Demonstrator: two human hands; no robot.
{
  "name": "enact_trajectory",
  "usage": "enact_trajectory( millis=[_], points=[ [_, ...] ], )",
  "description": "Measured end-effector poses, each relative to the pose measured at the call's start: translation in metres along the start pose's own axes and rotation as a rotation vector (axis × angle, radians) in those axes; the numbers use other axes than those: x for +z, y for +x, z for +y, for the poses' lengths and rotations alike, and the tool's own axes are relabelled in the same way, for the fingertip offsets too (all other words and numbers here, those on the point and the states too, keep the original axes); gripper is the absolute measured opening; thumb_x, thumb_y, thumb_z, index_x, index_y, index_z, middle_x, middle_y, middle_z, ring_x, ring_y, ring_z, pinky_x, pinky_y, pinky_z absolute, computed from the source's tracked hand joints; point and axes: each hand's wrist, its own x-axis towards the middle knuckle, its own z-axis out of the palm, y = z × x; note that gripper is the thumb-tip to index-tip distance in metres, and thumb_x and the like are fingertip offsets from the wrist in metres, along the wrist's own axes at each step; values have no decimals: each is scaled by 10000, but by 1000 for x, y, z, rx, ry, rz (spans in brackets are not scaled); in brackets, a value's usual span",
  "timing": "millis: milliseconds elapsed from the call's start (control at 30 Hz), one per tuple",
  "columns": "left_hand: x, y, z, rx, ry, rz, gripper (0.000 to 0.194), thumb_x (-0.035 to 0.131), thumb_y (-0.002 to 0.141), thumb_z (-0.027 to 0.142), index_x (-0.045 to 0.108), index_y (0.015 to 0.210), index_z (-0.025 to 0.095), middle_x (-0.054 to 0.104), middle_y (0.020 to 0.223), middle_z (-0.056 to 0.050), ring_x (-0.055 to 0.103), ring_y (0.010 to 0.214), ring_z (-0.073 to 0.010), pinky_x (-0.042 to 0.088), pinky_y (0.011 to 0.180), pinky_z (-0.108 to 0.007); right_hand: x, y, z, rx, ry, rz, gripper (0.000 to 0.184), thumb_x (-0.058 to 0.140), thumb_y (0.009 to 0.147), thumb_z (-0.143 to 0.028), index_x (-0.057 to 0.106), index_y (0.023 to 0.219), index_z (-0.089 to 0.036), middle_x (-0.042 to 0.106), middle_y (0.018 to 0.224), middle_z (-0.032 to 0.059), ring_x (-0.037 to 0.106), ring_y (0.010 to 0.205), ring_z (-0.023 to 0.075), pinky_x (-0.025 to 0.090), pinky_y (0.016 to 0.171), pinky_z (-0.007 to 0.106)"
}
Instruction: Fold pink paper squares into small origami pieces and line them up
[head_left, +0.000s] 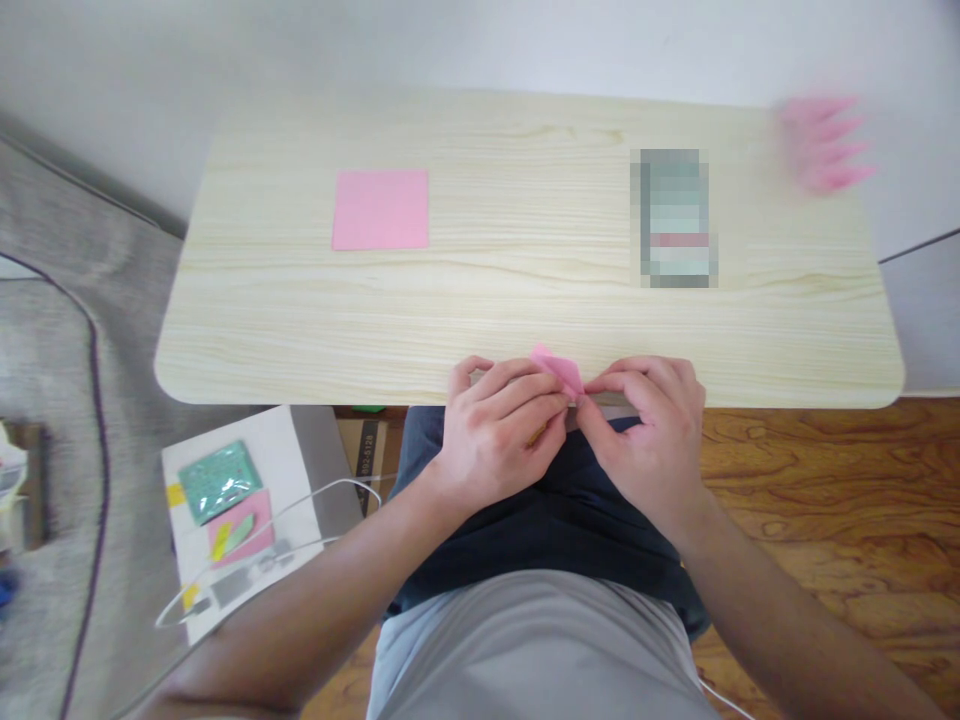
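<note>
A small piece of folded pink paper [561, 370] is held between both hands at the table's front edge. My left hand [506, 420] has its fingers closed over the paper's left and lower part, hiding some of it. My right hand [649, 425] pinches the paper's lower right tip between thumb and forefinger. Farther back on the left of the table lies a flat stack or sheet of pink paper [381, 210]. At the far right corner sits a group of pointed, folded pink paper pieces [825, 145].
A blurred-out rectangular object [676, 218] lies on the right half of the pale wooden table [480, 290]. Below left, a white box [274, 445] carries a green packet [219, 482], pink paper [259, 535] and a white cable [315, 492].
</note>
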Motion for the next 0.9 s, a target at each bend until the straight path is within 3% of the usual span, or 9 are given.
enact_trajectory(
  millis=[300, 633, 900],
  points=[
    [1, -4, -2, -6, 8, -2, 137, 703, 922, 194, 763, 974, 306, 814, 1117, 47, 731, 1136, -212, 382, 1061, -491, 5, -1, -6, 49, -52, 19, 63, 763, 878, -299, 719, 855, -260, 700, 983, 53, 589, 1053, 285, 419, 950, 487],
    [-5, 2, 6, -106, 87, -53, 163, 640, 963, 257, 744, 1089, 259, 772, 1233, -24, 646, 1245, -259, 348, 1132, -507, 3, -11, -4, -29, 2, 25, 82, 776, 891, -305, 751, 964, -276, 709, 1030, 53, 596, 1062, 279, 428, 980, 495],
    [-8, 21, 10, -269, 110, -69, 211, 681, 959, 441, 757, 894, 255, 769, 1076, -34, 613, 1101, -258, 398, 1005, -481, 7, -16, -2, -153, 68, 21, 123, 773, 860, -192, 722, 943, -267, 742, 1033, 30, 606, 1055, 268, 447, 975, 485]
  ],
)
